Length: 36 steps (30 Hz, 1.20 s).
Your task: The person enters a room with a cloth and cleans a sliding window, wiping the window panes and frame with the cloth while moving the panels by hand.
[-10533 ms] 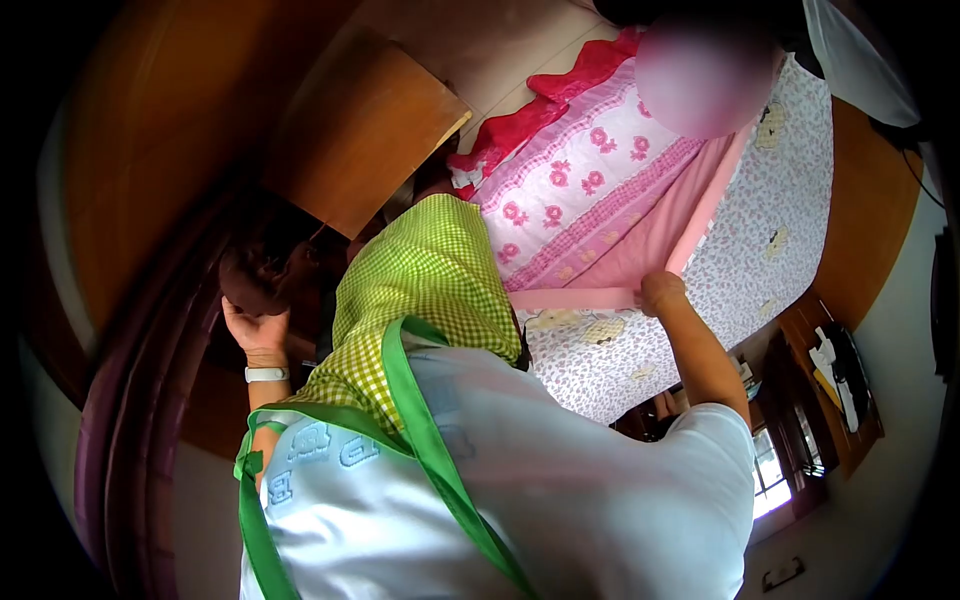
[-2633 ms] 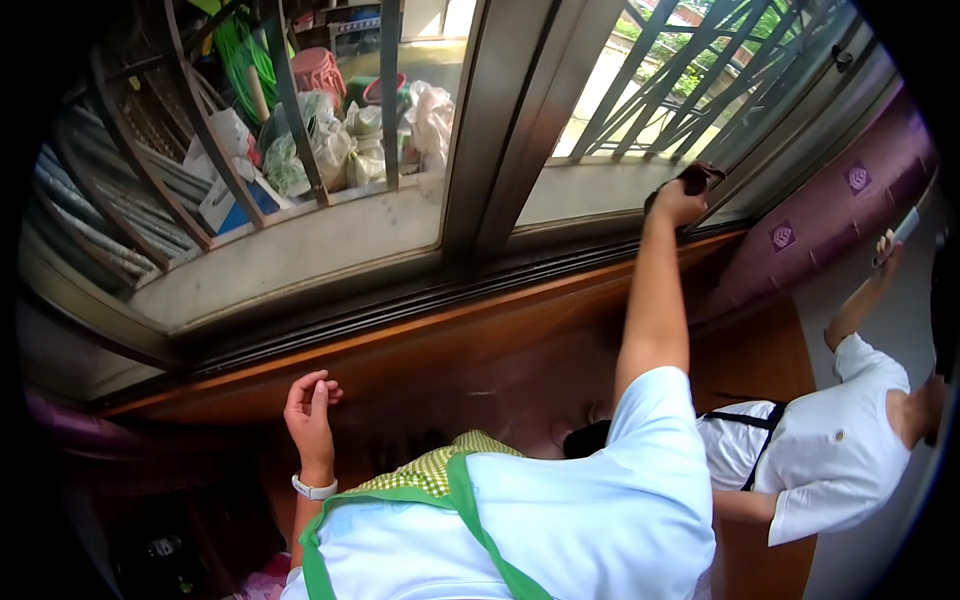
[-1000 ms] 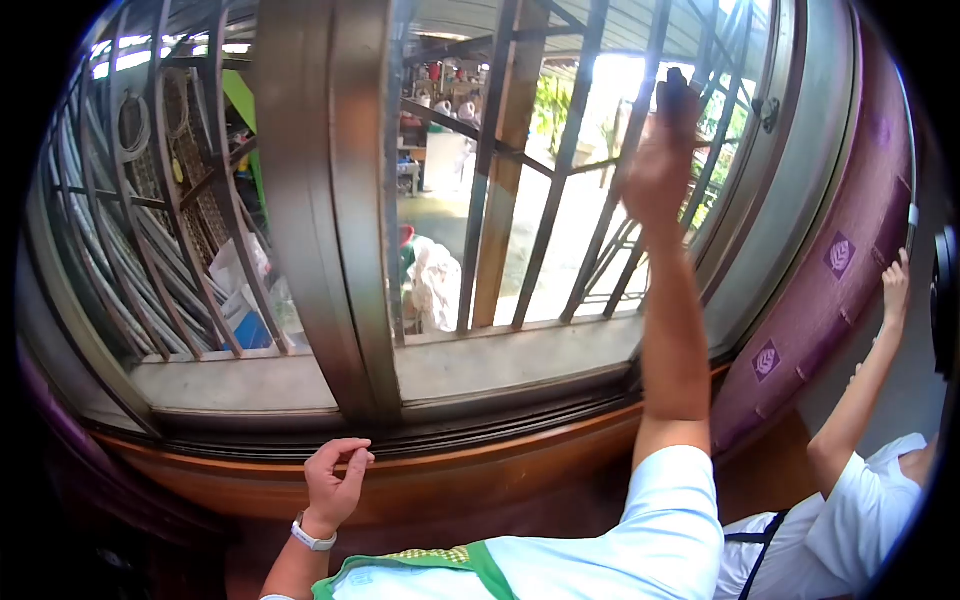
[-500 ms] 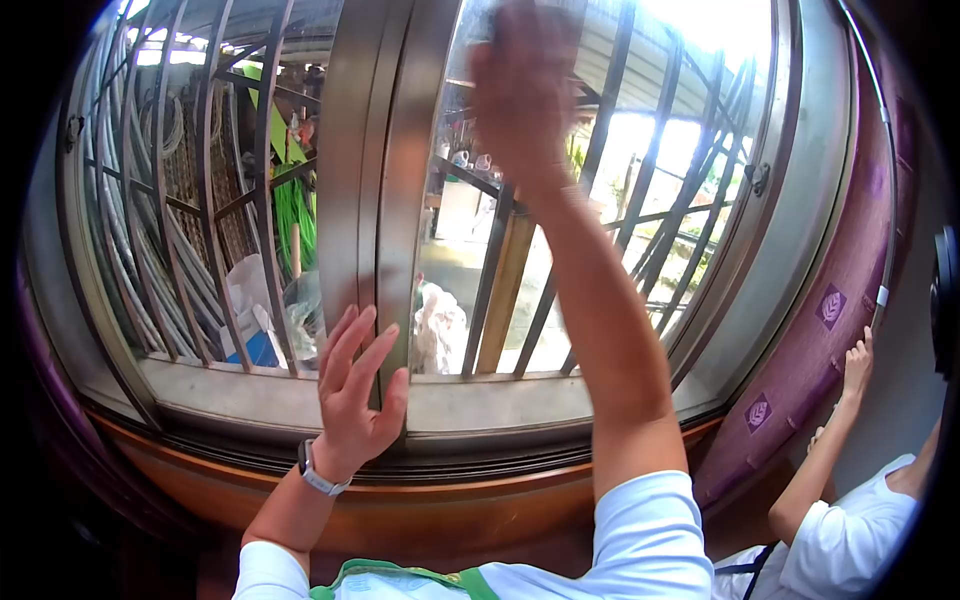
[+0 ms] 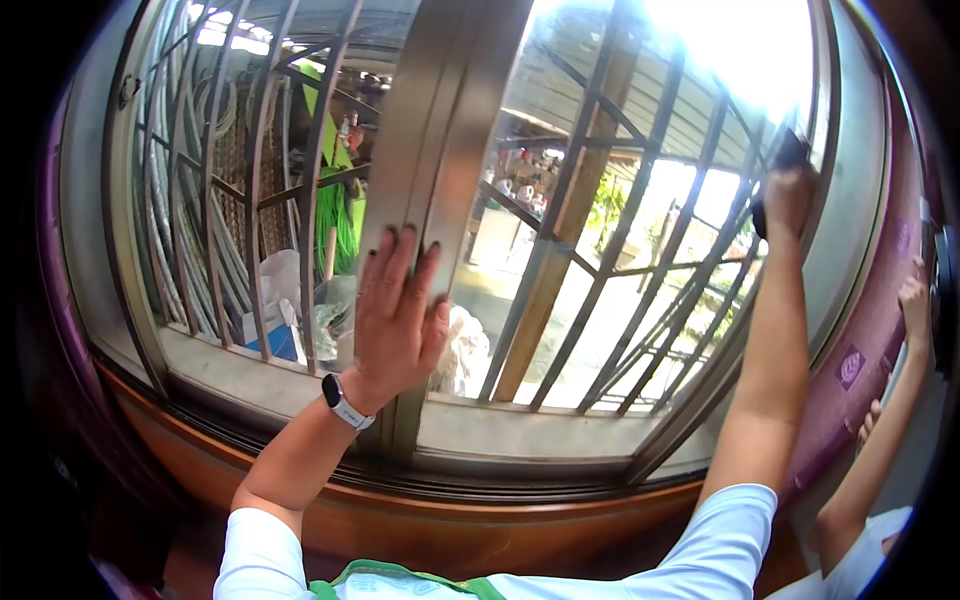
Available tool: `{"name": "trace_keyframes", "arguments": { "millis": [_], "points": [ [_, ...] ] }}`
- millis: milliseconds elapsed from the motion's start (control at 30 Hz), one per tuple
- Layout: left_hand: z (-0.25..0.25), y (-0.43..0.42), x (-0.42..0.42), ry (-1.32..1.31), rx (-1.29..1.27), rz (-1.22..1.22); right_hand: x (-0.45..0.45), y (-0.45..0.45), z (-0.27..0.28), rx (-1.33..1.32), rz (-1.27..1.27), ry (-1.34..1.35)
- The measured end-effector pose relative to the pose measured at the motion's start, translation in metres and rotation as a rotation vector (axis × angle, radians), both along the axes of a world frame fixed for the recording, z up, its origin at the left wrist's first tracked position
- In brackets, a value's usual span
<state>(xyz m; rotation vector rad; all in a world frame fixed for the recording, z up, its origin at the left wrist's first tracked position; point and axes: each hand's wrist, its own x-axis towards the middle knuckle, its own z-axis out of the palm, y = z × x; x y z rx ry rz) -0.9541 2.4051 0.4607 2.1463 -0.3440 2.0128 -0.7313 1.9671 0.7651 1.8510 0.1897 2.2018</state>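
Note:
A sliding window with metal frames fills the view. My left hand [image 5: 397,315] lies with fingers stretched out on the central window frame [image 5: 432,175], a watch [image 5: 345,400] on its wrist. Far to the right, my right hand [image 5: 790,200] reaches up to the right edge of the glass pane [image 5: 560,220]. Its fingers are closed around a black cloth [image 5: 792,150], which sticks out above and beside the hand. The cloth's exact shape is partly hidden by the hand.
Dark metal bars [image 5: 672,130] stand behind the glass. A wooden sill [image 5: 480,520] runs below the window. A purple curtain [image 5: 850,340] hangs at the right, where another person's hand [image 5: 912,300] is raised. Outside are grey hoses [image 5: 180,220] and a green broom [image 5: 338,235].
My right hand has moved from the upper middle of the pane to its right edge. My left hand has moved higher on the central frame. The view has shifted somewhat.

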Motion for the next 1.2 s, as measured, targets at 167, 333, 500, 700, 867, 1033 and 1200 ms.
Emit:
{"name": "trace_keyframes", "arguments": {
  "millis": [167, 333, 500, 700, 867, 1033, 1200],
  "points": [
    [-0.006, 0.0, 0.004, 0.062, 0.051, 0.094, -0.027, 0.068, 0.045, 0.53, 0.543, -0.184],
    [-0.008, 0.001, 0.003, 0.092, 0.06, 0.107, -0.024, 0.15, 0.153, -0.324, 0.431, -0.5],
    [-0.01, 0.003, -0.001, 0.102, 0.043, 0.096, -0.097, 0.282, 0.13, -0.319, 1.104, 0.135],
    [-0.015, 0.01, -0.002, -0.072, 0.03, -0.182, -0.102, 0.305, 0.032, -0.43, 0.314, -0.059],
    [-0.025, 0.013, -0.024, -0.055, 0.049, -0.302, -0.149, 0.303, -0.192, -0.443, 0.799, 0.132],
    [-0.042, 0.026, -0.045, 0.006, 0.165, -0.348, -0.16, 0.269, -0.338, -0.636, 0.802, 0.593],
    [-0.058, 0.041, -0.058, 0.077, 0.231, -0.374, -0.142, 0.262, -0.3, -0.626, 0.933, 0.48]
  ]
}}
